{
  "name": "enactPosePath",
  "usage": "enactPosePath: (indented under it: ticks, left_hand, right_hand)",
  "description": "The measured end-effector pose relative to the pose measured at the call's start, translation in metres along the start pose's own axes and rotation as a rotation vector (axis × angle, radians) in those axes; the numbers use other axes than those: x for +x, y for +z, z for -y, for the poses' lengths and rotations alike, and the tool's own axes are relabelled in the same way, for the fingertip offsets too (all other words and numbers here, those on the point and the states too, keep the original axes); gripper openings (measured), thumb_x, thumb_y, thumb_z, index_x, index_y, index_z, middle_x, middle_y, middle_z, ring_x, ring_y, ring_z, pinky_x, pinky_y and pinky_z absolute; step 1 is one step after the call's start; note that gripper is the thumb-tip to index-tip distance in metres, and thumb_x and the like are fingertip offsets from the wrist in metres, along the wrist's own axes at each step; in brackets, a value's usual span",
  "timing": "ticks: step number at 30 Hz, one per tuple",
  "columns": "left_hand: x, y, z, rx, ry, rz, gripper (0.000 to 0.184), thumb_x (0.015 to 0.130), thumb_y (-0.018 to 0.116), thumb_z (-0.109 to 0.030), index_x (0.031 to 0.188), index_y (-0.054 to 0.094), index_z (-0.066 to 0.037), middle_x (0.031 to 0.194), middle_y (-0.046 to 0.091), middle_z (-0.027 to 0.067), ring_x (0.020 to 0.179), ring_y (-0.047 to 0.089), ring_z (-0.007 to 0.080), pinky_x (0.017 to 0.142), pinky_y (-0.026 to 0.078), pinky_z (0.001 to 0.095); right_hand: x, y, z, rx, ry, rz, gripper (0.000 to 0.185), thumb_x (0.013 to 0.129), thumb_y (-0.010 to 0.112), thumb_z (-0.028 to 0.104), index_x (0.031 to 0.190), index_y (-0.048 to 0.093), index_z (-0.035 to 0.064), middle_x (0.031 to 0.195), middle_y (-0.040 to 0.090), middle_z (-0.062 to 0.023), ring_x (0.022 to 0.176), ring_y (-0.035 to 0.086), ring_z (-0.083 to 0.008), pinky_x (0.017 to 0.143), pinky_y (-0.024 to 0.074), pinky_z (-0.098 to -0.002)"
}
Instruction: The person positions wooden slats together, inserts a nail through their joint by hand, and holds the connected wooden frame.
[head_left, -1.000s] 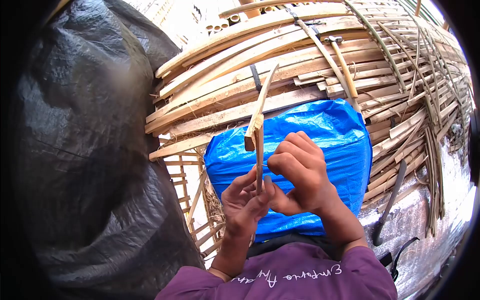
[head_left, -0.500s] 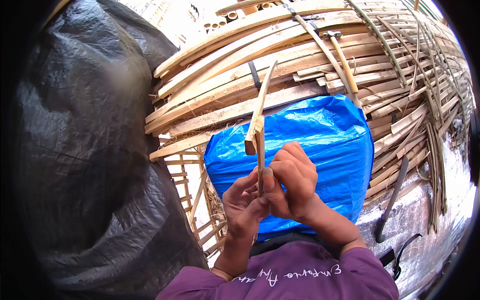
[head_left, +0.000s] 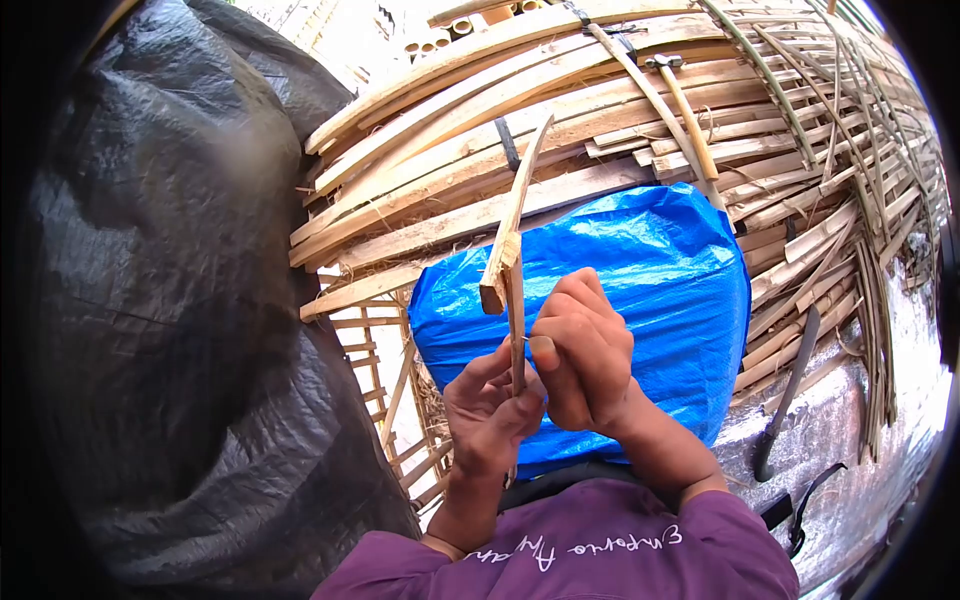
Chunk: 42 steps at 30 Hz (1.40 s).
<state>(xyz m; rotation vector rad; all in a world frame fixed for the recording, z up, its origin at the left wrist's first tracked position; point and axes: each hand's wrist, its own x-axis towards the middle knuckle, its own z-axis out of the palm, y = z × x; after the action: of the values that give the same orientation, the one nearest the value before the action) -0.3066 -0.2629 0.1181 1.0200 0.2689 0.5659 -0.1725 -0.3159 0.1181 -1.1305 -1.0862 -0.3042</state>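
Note:
My left hand point(head_left: 488, 408) is closed around the lower end of a narrow upright bamboo strip point(head_left: 516, 318), pinching it between thumb and fingers. At its top this strip meets a longer split bamboo slat point(head_left: 515, 205), which slants up and away with its cut end toward me. Just right of the strip, my right hand point(head_left: 583, 350) is closed in a pinch. A tiny pale strand seems to show between its thumb and the strip, too small to name. Below both hands, a blue tarp-covered bundle point(head_left: 640, 260) lies over my lap area.
Bamboo slats point(head_left: 420, 190) are stacked ahead, with a hammer point(head_left: 688, 115) resting on them. To the right lie a long dark blade point(head_left: 790, 395) and a black strap point(head_left: 800, 520) on a silvery sheet point(head_left: 840, 500). A black plastic sheet point(head_left: 190, 300) covers the left side.
My right hand has moved slightly up and away from the left hand, opening a small gap beside the strip. The bamboo pieces have shifted slightly left.

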Motion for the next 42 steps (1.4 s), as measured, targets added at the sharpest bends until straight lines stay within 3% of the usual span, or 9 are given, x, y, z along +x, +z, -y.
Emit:
enactPosePath:
  ticks: [12,18,21,23,27,29,32,36,42]
  left_hand:
    - [0.001,-0.001,-0.003,-0.002,-0.002,0.02,0.05,0.084,0.061,0.002,0.131,0.052,-0.012,0.075,0.054,0.0049,0.049,0.039,0.0039,0.041,0.027,0.0186]
    - [0.002,0.002,-0.003,-0.001,0.013,-0.007,0.05,0.085,0.061,0.001,0.132,0.051,-0.011,0.077,0.055,0.0048,0.049,0.039,0.0039,0.041,0.026,0.0188]
    - [0.003,0.004,-0.002,-0.023,0.049,-0.053,0.045,0.082,0.067,-0.007,0.125,0.054,-0.004,0.078,0.06,0.0031,0.047,0.039,0.0003,0.038,0.024,0.0166]
    - [0.002,0.004,-0.002,-0.059,0.045,-0.063,0.044,0.082,0.067,-0.008,0.124,0.054,-0.002,0.076,0.06,0.0022,0.047,0.039,0.0002,0.038,0.024,0.0165]
    - [0.003,0.002,-0.002,-0.057,0.05,-0.038,0.043,0.082,0.068,-0.008,0.123,0.054,-0.001,0.074,0.06,0.0021,0.046,0.039,0.0003,0.038,0.024,0.0162]
    - [0.002,0.003,-0.001,-0.012,0.069,-0.075,0.042,0.083,0.067,-0.007,0.122,0.054,-0.001,0.073,0.06,0.003,0.044,0.039,0.0006,0.037,0.024,0.0165]
    - [0.002,0.001,-0.003,0.008,0.039,-0.011,0.049,0.085,0.061,0.002,0.132,0.051,-0.008,0.077,0.057,0.0058,0.048,0.04,0.0038,0.041,0.026,0.0185]
    - [0.005,0.006,-0.004,-0.038,0.056,-0.017,0.048,0.085,0.06,0.003,0.131,0.052,-0.009,0.075,0.057,0.0053,0.049,0.041,0.004,0.041,0.027,0.0184]
    - [0.006,0.009,-0.005,0.031,0.027,0.013,0.048,0.085,0.059,0.004,0.13,0.052,-0.01,0.075,0.057,0.0049,0.05,0.041,0.004,0.041,0.027,0.0181]
  right_hand:
    - [0.023,-0.004,-0.003,0.0,-0.025,0.064,0.011,0.079,0.062,0.011,0.077,0.051,0.0082,0.067,0.044,-0.0037,0.058,0.041,-0.0208,0.065,0.0293,-0.0352]
    - [0.026,0.0,0.0,0.122,0.082,0.109,0.01,0.081,0.06,0.009,0.078,0.051,0.0064,0.066,0.042,-0.0049,0.059,0.042,-0.0231,0.064,0.0286,-0.0354]
    - [0.029,0.004,0.004,0.188,0.152,0.102,0.012,0.085,0.059,0.008,0.077,0.05,0.0059,0.065,0.042,-0.0057,0.06,0.042,-0.0243,0.064,0.0288,-0.0353]
    - [0.027,0.009,0.003,0.209,0.143,0.056,0.015,0.09,0.054,0.011,0.078,0.052,0.0029,0.061,0.044,-0.004,0.054,0.037,-0.019,0.062,0.0306,-0.0331]
    - [0.024,0.012,0.005,0.197,0.167,0.028,0.014,0.09,0.054,0.011,0.078,0.053,0.003,0.062,0.046,-0.004,0.054,0.038,-0.0188,0.063,0.031,-0.0326]
    - [0.025,0.009,0.007,0.186,0.186,0.051,0.014,0.087,0.059,0.01,0.077,0.05,0.0063,0.064,0.042,-0.0054,0.058,0.043,-0.024,0.063,0.0296,-0.0351]
    - [0.022,0.004,0.007,0.123,0.142,0.05,0.012,0.086,0.059,0.008,0.077,0.05,0.0062,0.064,0.042,-0.0049,0.058,0.042,-0.0229,0.064,0.03,-0.0351]
    - [0.009,0.004,0.006,0.035,0.052,-0.011,0.01,0.085,0.058,0.008,0.078,0.052,0.0056,0.065,0.042,-0.0045,0.057,0.041,-0.0219,0.064,0.0303,-0.0353]
    - [-0.002,0.008,0.004,0.209,0.147,-0.119,0.01,0.085,0.058,0.009,0.078,0.052,0.0041,0.066,0.044,-0.0054,0.056,0.04,-0.0218,0.065,0.0303,-0.0343]
